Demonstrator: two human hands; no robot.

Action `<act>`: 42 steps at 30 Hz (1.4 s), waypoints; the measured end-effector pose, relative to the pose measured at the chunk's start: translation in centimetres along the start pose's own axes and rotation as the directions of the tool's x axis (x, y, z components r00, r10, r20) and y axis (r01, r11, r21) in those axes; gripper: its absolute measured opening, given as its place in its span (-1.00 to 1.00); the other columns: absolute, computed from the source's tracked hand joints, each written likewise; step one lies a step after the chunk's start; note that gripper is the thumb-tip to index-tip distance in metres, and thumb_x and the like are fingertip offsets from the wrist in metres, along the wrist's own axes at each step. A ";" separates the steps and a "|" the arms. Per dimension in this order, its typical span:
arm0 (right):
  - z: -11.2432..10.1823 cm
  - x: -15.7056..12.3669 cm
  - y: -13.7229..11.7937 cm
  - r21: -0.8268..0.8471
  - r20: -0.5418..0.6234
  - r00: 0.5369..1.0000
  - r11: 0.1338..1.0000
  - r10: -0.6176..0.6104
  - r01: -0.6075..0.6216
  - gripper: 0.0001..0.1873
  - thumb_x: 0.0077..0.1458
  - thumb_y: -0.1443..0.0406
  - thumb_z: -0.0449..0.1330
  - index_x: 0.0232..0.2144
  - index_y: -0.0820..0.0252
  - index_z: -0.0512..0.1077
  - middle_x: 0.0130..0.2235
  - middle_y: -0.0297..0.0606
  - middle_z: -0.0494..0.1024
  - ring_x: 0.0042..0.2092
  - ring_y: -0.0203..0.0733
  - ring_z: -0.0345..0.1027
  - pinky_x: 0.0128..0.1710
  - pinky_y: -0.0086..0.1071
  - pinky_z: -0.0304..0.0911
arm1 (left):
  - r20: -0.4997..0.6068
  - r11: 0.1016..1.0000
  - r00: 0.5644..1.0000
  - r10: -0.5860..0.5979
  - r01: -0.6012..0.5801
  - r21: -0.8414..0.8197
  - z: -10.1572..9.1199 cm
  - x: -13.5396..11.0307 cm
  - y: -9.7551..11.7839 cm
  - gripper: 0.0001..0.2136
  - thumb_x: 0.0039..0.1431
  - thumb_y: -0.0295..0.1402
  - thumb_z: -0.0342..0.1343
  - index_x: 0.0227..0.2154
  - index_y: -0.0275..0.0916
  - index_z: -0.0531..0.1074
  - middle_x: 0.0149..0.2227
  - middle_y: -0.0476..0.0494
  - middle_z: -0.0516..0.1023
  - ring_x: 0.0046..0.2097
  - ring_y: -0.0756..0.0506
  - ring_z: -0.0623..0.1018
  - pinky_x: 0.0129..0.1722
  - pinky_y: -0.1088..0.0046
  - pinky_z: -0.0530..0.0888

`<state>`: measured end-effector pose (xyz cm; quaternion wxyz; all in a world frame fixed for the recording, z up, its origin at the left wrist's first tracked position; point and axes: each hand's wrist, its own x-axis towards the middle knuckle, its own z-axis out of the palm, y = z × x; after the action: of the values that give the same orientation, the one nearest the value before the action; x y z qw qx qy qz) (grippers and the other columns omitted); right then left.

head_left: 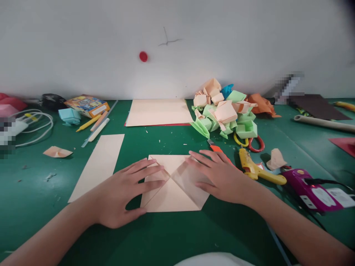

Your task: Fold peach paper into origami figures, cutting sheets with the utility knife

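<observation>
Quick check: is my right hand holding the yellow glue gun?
No, the right hand is spread over the creased peach paper, while the yellow glue gun lies on the green table.

Left grip (124, 194) and right grip (220, 175) cover parts of the creased peach paper (173, 195). An orange tool (220, 149) is partly hidden behind the right grip. Coarse pixels blur a white object (19, 128) at left and a slanted object (288, 88) behind. A white shape (216, 260) is cut off below, a grey tube (324, 122) at right.
</observation>
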<state>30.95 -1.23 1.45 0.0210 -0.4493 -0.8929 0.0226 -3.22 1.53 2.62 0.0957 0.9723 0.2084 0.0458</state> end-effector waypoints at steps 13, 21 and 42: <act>-1.2 0.1 -0.2 0.096 -0.033 0.998 0.993 -0.061 0.064 -0.58 0.36 0.13 0.08 0.19 0.06 0.38 0.16 -0.12 0.47 0.12 0.09 0.29 0.12 0.07 0.18 | -0.100 0.991 0.991 -0.085 0.095 0.096 0.5 -0.4 -1.2 -0.50 0.38 -0.42 -0.04 0.34 0.00 0.22 0.33 -0.16 0.33 0.23 -0.23 0.44 0.14 0.13 0.50; -1.2 0.2 0.2 0.179 -0.020 0.997 0.981 -0.070 0.072 -0.70 0.38 0.23 0.04 0.00 0.12 0.52 -0.13 -0.15 0.58 -0.11 -0.04 0.43 0.00 -0.05 0.26 | -0.372 0.977 0.925 0.073 0.009 0.215 0.4 -0.1 -1.6 -0.78 0.36 -0.50 0.05 -0.06 -0.19 0.54 -0.01 -0.15 0.64 -0.06 -0.15 0.60 -0.07 0.24 0.55; -1.1 0.8 -1.7 0.154 0.041 0.983 0.973 -0.181 0.173 -0.48 0.28 0.29 0.08 0.28 0.05 0.30 0.11 -0.13 0.46 0.00 0.03 0.28 0.00 -0.06 0.20 | -0.217 0.992 0.976 -0.005 0.033 0.125 2.2 0.6 -0.2 -0.68 0.42 -0.37 0.00 0.16 -0.15 0.46 0.15 -0.11 0.57 0.19 -0.19 0.52 0.18 0.17 0.47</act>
<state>29.14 -1.54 2.71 0.0322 -0.3643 -0.9253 0.0999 -2.48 1.57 0.41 0.0103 0.9637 0.2293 0.1367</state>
